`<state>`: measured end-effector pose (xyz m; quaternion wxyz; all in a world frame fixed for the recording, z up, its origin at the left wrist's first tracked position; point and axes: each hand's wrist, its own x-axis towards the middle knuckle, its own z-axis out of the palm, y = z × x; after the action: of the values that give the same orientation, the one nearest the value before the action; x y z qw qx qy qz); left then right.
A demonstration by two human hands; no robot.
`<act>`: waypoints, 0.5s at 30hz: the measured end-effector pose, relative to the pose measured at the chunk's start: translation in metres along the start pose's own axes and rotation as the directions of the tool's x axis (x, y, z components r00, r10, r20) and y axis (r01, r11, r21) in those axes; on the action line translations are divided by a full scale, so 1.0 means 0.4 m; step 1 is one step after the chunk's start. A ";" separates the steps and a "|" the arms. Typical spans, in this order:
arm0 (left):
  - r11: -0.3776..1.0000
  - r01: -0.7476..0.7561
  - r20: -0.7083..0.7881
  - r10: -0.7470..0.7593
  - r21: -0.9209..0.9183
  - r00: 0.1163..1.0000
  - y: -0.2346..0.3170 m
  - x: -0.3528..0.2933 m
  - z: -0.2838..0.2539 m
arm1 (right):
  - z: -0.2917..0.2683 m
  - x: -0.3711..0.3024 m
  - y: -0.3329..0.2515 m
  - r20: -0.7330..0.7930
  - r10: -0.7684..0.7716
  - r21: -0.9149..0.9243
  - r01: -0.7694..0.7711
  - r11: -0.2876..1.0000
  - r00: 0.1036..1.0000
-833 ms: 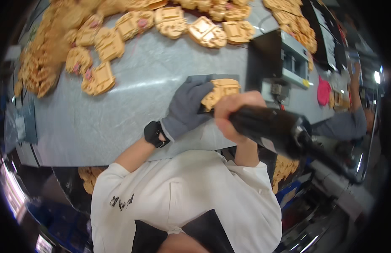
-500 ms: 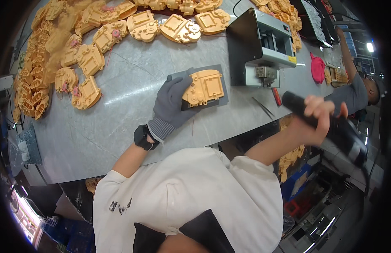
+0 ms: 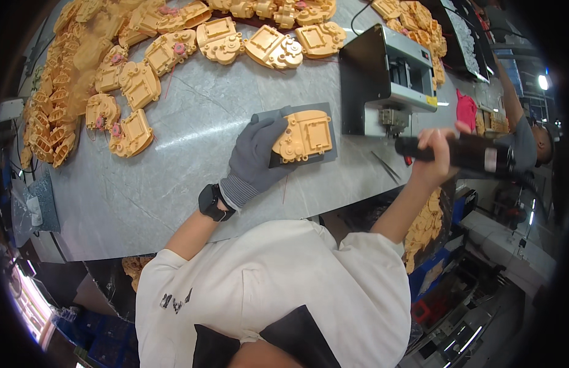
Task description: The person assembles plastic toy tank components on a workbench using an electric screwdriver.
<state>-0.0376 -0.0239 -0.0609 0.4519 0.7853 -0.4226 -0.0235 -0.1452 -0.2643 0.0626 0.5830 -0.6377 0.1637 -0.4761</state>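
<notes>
My left hand point(image 3: 260, 147), in a grey glove, grips the left edge of an orange plastic housing point(image 3: 306, 136). The housing lies on a dark flat pad point(image 3: 328, 157) on the table, its cavity facing up. My bare right hand point(image 3: 439, 153) is closed around a black corded electric screwdriver point(image 3: 481, 155). It holds the tool roughly level, to the right of the housing and just in front of the screw feeder point(image 3: 382, 80). The tool's tip points left and is blurred.
Tweezers point(image 3: 385, 165) lie near the table's front edge. More orange housings point(image 3: 273, 48) line the back and left, some with pink parts and thin red wires. A pink cloth point(image 3: 466, 110) sits at the right. Beyond it a co-worker's arm point(image 3: 510, 92) reaches over the table.
My right hand has moved left and up with the screwdriver, which has swung closer to level. My left hand still holds the housing on the pad. The whole view has shifted slightly.
</notes>
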 end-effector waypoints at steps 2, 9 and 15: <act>1.000 0.002 0.010 -0.002 0.003 1.000 -0.002 0.005 -0.004 | -0.014 -0.041 -0.024 0.073 -0.038 0.070 0.033 0.997 0.997; 0.996 0.051 0.013 -0.051 -0.073 0.999 0.015 0.012 -0.024 | 0.151 -0.087 -0.046 0.333 -0.245 0.423 0.088 0.902 0.910; 0.972 0.109 0.026 -0.106 -0.206 0.994 0.011 0.010 -0.026 | 0.302 -0.083 -0.016 0.348 -0.202 0.350 0.073 0.934 0.915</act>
<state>-0.0337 -0.0206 -0.0501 0.5261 0.7555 -0.3780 -0.0978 -0.0673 -0.1662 0.0708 0.6664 -0.6210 -0.0796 -0.4050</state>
